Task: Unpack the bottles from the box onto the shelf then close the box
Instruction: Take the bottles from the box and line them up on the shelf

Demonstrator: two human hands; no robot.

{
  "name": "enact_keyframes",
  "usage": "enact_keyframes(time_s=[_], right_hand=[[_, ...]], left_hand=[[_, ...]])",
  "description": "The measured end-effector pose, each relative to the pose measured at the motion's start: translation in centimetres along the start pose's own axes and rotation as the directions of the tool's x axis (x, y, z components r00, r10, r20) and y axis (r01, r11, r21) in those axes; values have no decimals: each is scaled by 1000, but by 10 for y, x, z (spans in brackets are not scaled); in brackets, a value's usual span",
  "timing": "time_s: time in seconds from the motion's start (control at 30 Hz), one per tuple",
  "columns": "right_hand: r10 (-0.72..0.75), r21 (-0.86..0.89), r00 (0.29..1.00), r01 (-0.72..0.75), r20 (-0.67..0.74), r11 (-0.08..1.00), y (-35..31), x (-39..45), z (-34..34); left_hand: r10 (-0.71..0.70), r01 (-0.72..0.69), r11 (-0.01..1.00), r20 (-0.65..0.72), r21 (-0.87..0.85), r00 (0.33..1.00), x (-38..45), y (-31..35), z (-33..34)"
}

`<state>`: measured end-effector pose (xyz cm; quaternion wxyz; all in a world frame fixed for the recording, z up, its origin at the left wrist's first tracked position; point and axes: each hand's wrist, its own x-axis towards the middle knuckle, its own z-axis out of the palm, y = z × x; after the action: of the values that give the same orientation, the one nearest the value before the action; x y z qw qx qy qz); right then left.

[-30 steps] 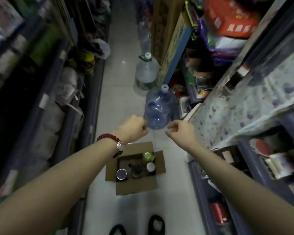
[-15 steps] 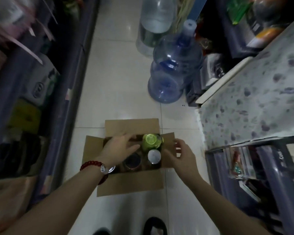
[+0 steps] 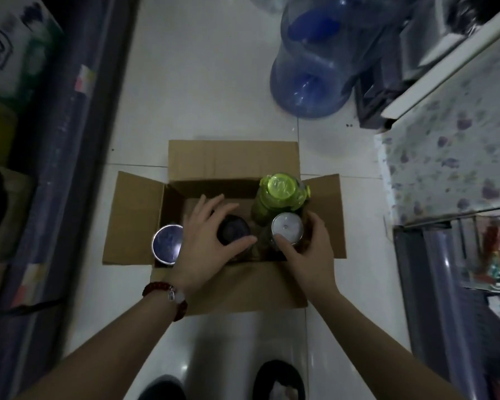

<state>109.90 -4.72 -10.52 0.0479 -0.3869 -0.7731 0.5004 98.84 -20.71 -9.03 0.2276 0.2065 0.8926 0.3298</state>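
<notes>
An open cardboard box (image 3: 231, 160) sits on the white tiled floor with all its flaps spread out. Inside stand a green-lidded bottle (image 3: 280, 189), a white-capped bottle (image 3: 287, 230), a dark-capped bottle (image 3: 233, 232) and a silver-rimmed bottle (image 3: 168, 243). My left hand (image 3: 207, 241), with a red bead bracelet on the wrist, curls its fingers and thumb round the dark-capped bottle. My right hand (image 3: 309, 249) wraps round the white-capped bottle from the right.
A large blue water jug (image 3: 315, 73) stands on the floor behind the box. Dark shelving (image 3: 70, 140) lines the left side. A speckled counter (image 3: 451, 157) and lower shelf (image 3: 456, 284) run along the right. My feet (image 3: 277, 382) are just below the box.
The view has dropped closer to the box. Both hands came down from mid-air into the box and have closed round two bottle tops.
</notes>
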Motion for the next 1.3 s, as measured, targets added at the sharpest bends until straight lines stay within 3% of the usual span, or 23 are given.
enact_keyframes(time_s=[0.13, 0.43, 0.57, 0.67, 0.73, 0.83, 1.03, 1.3], right_hand=[[-13, -15, 1000, 13, 14, 1000, 8, 3, 12], [-66, -58, 998, 65, -10, 996, 18, 10, 21], [-72, -54, 997, 70, -38, 996, 13, 10, 16], [-71, -57, 996, 68, -50, 996, 12, 7, 14], [-71, -59, 995, 67, -67, 996, 8, 5, 11], [-67, -63, 995, 63, -72, 996, -2, 3, 1], [-50, -59, 996, 45, -77, 997, -53, -14, -38], [-71, 30, 989, 75, -127, 997, -198, -60, -125]], left_hand=[[42, -42, 999, 13, 31, 999, 0, -13, 10], [100, -92, 992, -95, 83, 991, 7, -21, 15], [72, -65, 987, -38, 149, 997, 9, -17, 13], [62, -62, 998, 10, -2, 998, 12, -10, 16], [35, -37, 989, -14, -145, 999, 13, -6, 17], [9, -24, 980, -75, -200, 997, 13, 2, 11], [48, -60, 984, -76, -168, 996, 8, 55, -42], [152, -159, 969, -50, -191, 987, -12, 190, -161]])
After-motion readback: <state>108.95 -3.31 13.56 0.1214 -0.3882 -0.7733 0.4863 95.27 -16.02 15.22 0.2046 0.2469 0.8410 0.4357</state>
